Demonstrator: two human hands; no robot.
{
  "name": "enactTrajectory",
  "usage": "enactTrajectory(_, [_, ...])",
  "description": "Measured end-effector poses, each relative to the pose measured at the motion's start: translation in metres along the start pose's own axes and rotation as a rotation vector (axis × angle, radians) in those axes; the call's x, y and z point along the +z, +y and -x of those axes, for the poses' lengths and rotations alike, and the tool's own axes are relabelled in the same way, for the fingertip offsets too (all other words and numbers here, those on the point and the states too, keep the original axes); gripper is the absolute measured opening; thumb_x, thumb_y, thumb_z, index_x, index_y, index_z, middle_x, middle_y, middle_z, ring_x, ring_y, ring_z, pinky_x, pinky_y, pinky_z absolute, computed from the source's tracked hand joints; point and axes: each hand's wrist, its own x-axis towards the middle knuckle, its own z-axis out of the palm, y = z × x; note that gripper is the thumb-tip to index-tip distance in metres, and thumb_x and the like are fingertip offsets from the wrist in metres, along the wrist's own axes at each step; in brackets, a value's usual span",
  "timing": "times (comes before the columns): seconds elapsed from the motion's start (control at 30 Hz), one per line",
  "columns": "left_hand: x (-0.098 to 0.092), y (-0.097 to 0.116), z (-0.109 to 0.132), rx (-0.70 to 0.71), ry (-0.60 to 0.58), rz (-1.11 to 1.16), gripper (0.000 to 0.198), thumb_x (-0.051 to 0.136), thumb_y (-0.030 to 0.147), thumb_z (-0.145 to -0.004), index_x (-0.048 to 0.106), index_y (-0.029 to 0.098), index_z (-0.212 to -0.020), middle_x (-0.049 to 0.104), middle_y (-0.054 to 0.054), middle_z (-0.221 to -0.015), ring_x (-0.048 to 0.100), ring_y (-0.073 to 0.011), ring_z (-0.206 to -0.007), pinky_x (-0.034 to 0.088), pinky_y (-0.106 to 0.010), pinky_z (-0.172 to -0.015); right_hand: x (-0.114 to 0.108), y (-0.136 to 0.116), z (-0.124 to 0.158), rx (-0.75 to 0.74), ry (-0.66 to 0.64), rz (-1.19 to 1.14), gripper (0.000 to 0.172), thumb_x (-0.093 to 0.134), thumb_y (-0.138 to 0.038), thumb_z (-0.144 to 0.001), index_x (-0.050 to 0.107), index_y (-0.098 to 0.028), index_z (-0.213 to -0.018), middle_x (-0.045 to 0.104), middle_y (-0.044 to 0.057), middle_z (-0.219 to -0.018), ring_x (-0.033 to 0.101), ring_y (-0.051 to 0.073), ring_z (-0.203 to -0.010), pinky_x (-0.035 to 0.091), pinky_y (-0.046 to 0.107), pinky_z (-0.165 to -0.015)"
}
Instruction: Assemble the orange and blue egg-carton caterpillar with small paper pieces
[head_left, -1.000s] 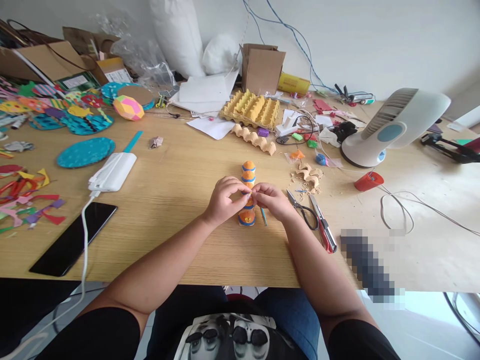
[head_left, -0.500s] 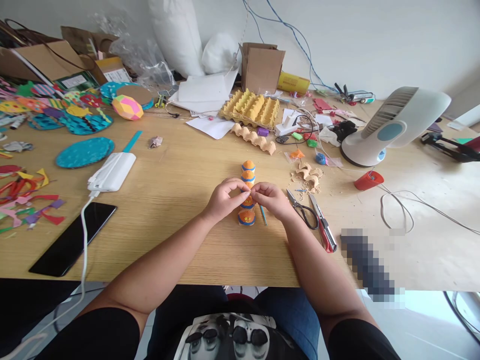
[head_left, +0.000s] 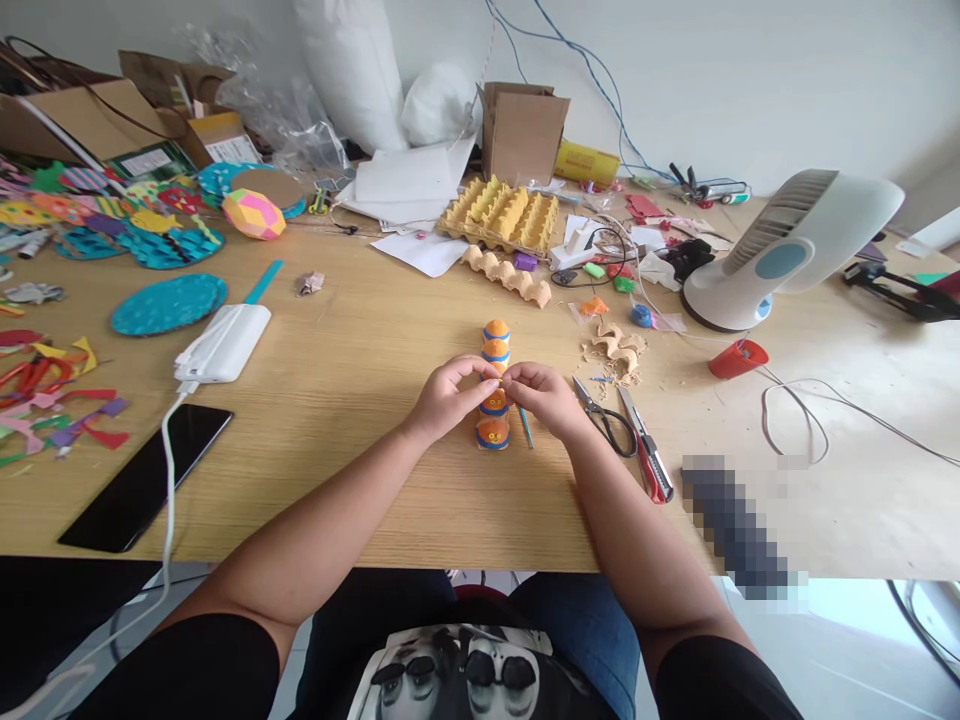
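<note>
A row of orange and blue bumps [head_left: 493, 432], cut like an egg-carton strip, lies lengthwise on the wooden table in front of me, with small eye-like marks on the nearer bumps. Above its middle, my left hand [head_left: 457, 395] and my right hand [head_left: 536, 395] meet at the fingertips. Both are pinched around something too small to make out, and they hide part of the strip. A thin blue stick [head_left: 526, 427] lies just right of the strip, under the right hand's side.
Right of my hands are scissors [head_left: 616, 430], a red cutter [head_left: 654, 460] and carton scraps [head_left: 619, 348]. A red cup [head_left: 738, 358] and white fan [head_left: 780, 255] stand farther right. Left are a white power bank [head_left: 229, 343] and black phone [head_left: 146, 480]. Yellow egg trays [head_left: 502, 215] lie behind.
</note>
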Motion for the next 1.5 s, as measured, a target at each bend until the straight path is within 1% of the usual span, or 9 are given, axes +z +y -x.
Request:
enactTrajectory(0.2, [0.000,0.003,-0.001,0.056,0.018,-0.039,0.013,0.069,0.034,-0.087,0.073,0.021,-0.087,0.070,-0.005,-0.097,0.065,-0.0203,-0.099,0.050,-0.034,-0.098,0.000,0.001,0.001,0.003,-0.008,0.002,0.025,0.074,-0.041,-0.079,0.067,-0.018,-0.082,0.062,-0.001,-0.072,0.055,0.011,-0.065,0.045,0.025,-0.066])
enactTrajectory(0.43, [0.001,0.003,0.000,0.018,0.024,-0.021,0.016,0.069,0.036,-0.087,0.073,0.020,-0.085,0.070,-0.005,-0.095,0.065,-0.0197,-0.097,0.051,-0.033,-0.096,-0.001,0.003,0.000,0.000,-0.003,0.054,0.025,0.073,-0.041,-0.080,0.066,-0.017,-0.082,0.061,-0.001,-0.072,0.054,0.012,-0.066,0.044,0.025,-0.065])
enactTrajectory(0.63, [0.006,-0.005,0.002,-0.093,0.048,0.102,0.022,0.073,0.041,-0.084,0.073,0.018,-0.086,0.071,-0.005,-0.096,0.066,-0.0195,-0.097,0.052,-0.030,-0.089,0.001,0.004,-0.001,-0.025,0.016,0.101,0.020,0.070,-0.036,-0.082,0.064,-0.017,-0.081,0.060,-0.002,-0.071,0.052,0.011,-0.065,0.040,0.025,-0.063])
enactTrajectory(0.8, [0.013,-0.006,0.003,-0.256,0.096,0.306,0.025,0.077,0.042,-0.079,0.073,0.017,-0.084,0.073,-0.003,-0.087,0.066,-0.0162,-0.084,0.052,-0.027,-0.078,0.006,0.004,-0.001,-0.056,0.074,0.131,0.022,0.071,-0.037,-0.080,0.062,-0.018,-0.079,0.059,-0.002,-0.071,0.051,0.011,-0.064,0.039,0.025,-0.061])
enactTrajectory(0.9, [0.016,-0.002,0.002,-0.308,0.127,0.368,0.029,0.080,0.044,-0.074,0.074,0.017,-0.082,0.074,-0.003,-0.084,0.066,-0.0163,-0.081,0.052,-0.028,-0.077,0.009,0.003,0.000,-0.057,0.113,0.178,0.020,0.071,-0.036,-0.080,0.061,-0.019,-0.078,0.059,-0.002,-0.070,0.051,0.012,-0.063,0.039,0.025,-0.059])
enactTrajectory(0.97, [0.016,-0.001,0.001,-0.319,0.165,0.391,0.032,0.082,0.046,-0.071,0.074,0.017,-0.082,0.075,-0.004,-0.084,0.067,-0.0176,-0.083,0.053,-0.030,-0.079,0.010,0.003,0.000,-0.052,0.126,0.184,0.019,0.071,-0.035,-0.079,0.061,-0.019,-0.078,0.060,-0.001,-0.071,0.051,0.012,-0.063,0.039,0.026,-0.060])
enactTrajectory(1.07, [0.014,0.000,0.000,-0.319,0.205,0.404,0.033,0.083,0.047,-0.069,0.075,0.018,-0.082,0.077,-0.005,-0.087,0.069,-0.0193,-0.087,0.054,-0.032,-0.085,0.010,0.002,0.000,-0.030,0.128,0.122,0.017,0.070,-0.035,-0.078,0.062,-0.019,-0.080,0.063,-0.001,-0.071,0.050,0.012,-0.062,0.037,0.025,-0.058])
enactTrajectory(1.27, [0.010,-0.002,-0.002,-0.295,0.204,0.393,0.030,0.081,0.046,-0.074,0.075,0.018,-0.085,0.077,-0.005,-0.089,0.070,-0.0198,-0.089,0.053,-0.033,-0.088,0.006,-0.002,-0.001,0.055,0.122,-0.114,0.020,0.069,-0.036,-0.076,0.064,-0.019,-0.085,0.064,-0.002,-0.068,0.037,0.008,-0.050,0.026,0.024,-0.050])
enactTrajectory(1.5, [0.010,-0.004,-0.002,-0.289,0.202,0.401,0.027,0.081,0.044,-0.075,0.075,0.019,-0.084,0.077,-0.004,-0.088,0.069,-0.0185,-0.088,0.053,-0.032,-0.088,0.007,-0.008,-0.001,0.104,0.115,-0.243,0.021,0.071,-0.034,-0.069,0.064,-0.019,-0.082,0.065,-0.001,-0.065,0.036,0.007,-0.047,0.020,0.024,-0.048])
